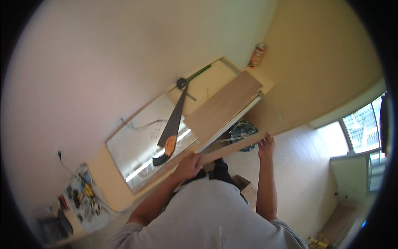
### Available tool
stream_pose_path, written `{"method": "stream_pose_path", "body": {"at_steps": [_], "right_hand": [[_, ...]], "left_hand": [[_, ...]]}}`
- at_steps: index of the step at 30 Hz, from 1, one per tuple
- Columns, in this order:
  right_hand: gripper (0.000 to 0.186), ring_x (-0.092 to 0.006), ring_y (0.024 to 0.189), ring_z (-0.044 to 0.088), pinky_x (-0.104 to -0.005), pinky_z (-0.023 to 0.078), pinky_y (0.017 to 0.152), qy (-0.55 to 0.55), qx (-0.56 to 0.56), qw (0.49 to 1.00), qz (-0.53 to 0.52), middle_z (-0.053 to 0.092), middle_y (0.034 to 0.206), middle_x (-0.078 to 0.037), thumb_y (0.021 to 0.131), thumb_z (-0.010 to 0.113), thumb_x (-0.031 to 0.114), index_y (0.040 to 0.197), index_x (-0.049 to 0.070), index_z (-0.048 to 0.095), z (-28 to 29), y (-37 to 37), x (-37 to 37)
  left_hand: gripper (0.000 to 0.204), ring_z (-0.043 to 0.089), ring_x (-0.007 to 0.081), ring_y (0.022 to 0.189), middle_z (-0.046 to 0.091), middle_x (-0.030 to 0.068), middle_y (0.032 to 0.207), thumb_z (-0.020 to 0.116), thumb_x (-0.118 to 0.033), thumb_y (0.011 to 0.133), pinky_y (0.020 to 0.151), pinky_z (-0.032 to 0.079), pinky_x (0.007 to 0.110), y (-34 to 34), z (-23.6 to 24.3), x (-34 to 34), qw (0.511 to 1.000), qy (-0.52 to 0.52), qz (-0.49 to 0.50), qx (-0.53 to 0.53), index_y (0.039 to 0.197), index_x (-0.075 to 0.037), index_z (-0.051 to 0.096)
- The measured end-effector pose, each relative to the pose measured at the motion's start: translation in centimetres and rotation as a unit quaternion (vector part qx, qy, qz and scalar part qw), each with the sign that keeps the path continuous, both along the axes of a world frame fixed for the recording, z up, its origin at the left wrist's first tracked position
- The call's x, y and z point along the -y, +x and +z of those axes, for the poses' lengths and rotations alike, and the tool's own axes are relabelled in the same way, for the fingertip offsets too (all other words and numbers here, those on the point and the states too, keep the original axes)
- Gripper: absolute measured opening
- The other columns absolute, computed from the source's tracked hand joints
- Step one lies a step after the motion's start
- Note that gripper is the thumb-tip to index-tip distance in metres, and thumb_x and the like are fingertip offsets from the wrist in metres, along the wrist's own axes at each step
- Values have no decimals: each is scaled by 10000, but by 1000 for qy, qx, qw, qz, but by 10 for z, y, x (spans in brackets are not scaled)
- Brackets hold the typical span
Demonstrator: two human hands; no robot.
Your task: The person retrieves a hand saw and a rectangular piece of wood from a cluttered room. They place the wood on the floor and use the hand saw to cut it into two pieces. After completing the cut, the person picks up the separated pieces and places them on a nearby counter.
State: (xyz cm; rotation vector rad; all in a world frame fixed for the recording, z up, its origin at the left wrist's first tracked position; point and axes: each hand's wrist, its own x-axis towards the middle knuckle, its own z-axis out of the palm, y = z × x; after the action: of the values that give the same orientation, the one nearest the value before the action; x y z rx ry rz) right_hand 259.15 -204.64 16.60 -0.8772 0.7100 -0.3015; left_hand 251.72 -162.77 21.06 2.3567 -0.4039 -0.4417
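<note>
A long, narrow wooden strip (232, 148) spans the gap between my hands, in front of my body. My left hand (188, 166) is closed round its left end, close to the counter's front edge. Farther right, my right hand (266, 146) has its fingers curled on the strip's other end. Just beyond my left hand, a handsaw (176, 114) with an orange and black handle lies across a shiny silver sheet (143, 133). The saw's tip reaches a black tape measure (181, 83). A wide wooden board (226, 103) rests on the counter to the right of the saw.
A dark, paint-spattered bucket (244, 132) stands on the floor behind the strip. An orange spray can (257, 54) is in the far corner. Assorted tools (85, 197) lie at the left, and a cardboard box (246, 186) sits by my legs.
</note>
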Motion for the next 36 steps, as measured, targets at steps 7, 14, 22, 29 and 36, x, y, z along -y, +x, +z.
{"method": "stream_pose_path", "body": {"at_steps": [7,14,22,29,36], "right_hand": [[435,-222,1032,642,-415,526,898,24,64,982,179,660,1233,-40,1061,705,460,1350,144,632,-12,122,-5],[571,-337,1325,601,-507,477,1059,72,-149,949,270,604,1453,-123,1091,658,435,1537,110,509,-63,161,-26],[398,-274,1208,633,-427,513,1010,124,-157,917,344,643,1332,-73,1079,699,269,1418,112,563,-85,179,-63],[300,-194,1169,636,-414,518,982,97,-40,925,365,679,1288,-17,1073,701,202,1353,142,612,-44,152,-29],[310,-165,1047,691,-354,558,874,49,20,928,368,725,1195,-1,1051,736,235,1335,152,643,-6,120,21]], "left_hand": [[515,701,414,969,690,203,1116,832,-218,856,853,566,484,20,20,7,979,-61,187,60,1314,-47,672],[532,701,374,952,689,191,1072,868,-177,830,828,561,441,-12,8,10,935,-68,339,77,1305,-32,678],[512,664,201,1046,714,117,1144,872,-113,873,956,534,353,-78,4,22,833,-130,534,61,1328,14,674],[524,663,208,1103,725,133,1175,861,-127,882,1011,519,358,-129,23,4,759,-152,628,79,1333,55,665],[523,672,227,1098,724,156,1167,856,-167,892,988,532,371,-140,15,-6,795,-33,600,84,1324,55,660]]}}
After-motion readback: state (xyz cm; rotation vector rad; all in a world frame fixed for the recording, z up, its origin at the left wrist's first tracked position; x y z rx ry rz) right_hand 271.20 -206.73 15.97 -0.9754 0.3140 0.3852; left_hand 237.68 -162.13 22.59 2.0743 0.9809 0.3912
